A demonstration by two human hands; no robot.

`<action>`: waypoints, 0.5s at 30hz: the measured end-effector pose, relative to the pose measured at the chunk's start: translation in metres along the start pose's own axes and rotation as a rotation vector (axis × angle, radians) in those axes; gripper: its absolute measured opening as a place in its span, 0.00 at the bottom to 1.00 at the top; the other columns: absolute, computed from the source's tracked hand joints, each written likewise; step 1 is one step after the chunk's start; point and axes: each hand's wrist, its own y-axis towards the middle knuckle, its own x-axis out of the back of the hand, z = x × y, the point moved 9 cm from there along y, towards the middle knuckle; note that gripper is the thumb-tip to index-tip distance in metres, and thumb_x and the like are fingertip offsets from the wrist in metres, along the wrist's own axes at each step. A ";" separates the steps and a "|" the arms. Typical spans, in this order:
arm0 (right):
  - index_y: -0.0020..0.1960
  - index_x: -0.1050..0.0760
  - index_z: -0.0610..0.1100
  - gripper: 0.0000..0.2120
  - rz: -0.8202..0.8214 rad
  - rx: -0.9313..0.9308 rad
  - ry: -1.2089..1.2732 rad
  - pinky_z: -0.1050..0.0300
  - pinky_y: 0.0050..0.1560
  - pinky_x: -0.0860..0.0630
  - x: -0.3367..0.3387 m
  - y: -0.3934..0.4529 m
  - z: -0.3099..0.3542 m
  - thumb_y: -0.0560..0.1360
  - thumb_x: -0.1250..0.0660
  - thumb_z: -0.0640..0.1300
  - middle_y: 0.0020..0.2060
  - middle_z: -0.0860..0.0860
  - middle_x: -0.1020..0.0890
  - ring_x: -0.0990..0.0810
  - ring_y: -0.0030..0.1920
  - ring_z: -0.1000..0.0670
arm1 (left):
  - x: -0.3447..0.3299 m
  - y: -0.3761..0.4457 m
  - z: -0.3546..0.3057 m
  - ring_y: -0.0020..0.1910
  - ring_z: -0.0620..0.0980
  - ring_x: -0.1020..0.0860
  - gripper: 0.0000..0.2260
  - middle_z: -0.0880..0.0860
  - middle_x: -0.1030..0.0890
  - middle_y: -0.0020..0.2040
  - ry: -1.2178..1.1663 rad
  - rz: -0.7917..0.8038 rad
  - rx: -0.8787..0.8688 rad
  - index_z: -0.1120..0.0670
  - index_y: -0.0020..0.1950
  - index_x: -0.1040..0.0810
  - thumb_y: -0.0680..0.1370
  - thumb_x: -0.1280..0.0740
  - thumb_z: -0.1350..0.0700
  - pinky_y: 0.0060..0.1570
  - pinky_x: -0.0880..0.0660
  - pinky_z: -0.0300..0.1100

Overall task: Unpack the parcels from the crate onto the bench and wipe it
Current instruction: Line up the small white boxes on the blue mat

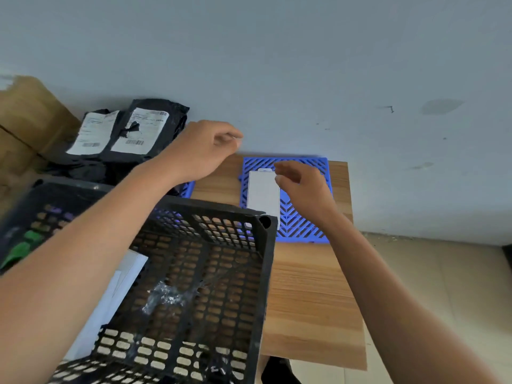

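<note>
A black perforated crate [266, 261] stands tilted on the wooden bench [310, 286]. Inside it lie a white flat parcel [122, 284] and a scrap of clear plastic film [166, 296]. Black mailer parcels [133, 131] with white labels are piled at the bench's back left. A flat white packet [263, 191] rests on a blue slatted panel [302, 220] at the back of the bench. My left hand [202, 148] hovers above the bench's far edge, fingers loosely curled, holding nothing. Just right of the white packet, my right hand [304, 189] is lifted off it with fingers apart.
Cardboard boxes [25, 120] stand at the far left against the grey wall. A second blue panel [187, 188] peeks out behind the crate. Green items [22, 245] show through the crate's left wall. Tiled floor [443, 286] lies to the right of the bench.
</note>
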 end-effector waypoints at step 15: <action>0.66 0.20 0.51 0.15 0.140 0.185 -0.196 0.62 0.63 0.27 -0.165 -0.147 0.155 0.80 0.32 0.46 0.61 0.57 0.17 0.22 0.61 0.60 | 0.119 -0.240 0.102 0.53 0.38 0.18 0.09 0.42 0.15 0.51 -0.162 -0.208 -0.074 0.47 0.59 0.16 0.83 0.34 0.52 0.57 0.24 0.39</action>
